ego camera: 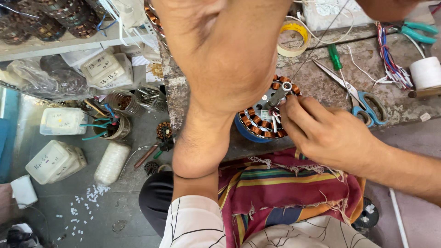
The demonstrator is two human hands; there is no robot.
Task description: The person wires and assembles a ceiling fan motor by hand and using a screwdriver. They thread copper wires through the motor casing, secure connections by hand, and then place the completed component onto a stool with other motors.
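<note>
The worn stone bench (321,82) carries a copper-wound stator (266,115), scissors (356,96), screwdriver (335,57) and tape roll (294,39).

Motor stator (265,120): round, ringed with copper-wound coils, metal shaft at centre pointing up and slightly tilted. Lies flat on a blue ring at the near edge of the stone surface (321,82). Left portion hidden.

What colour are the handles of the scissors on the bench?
Blue handles on the scissors, seen in the head view.
</note>
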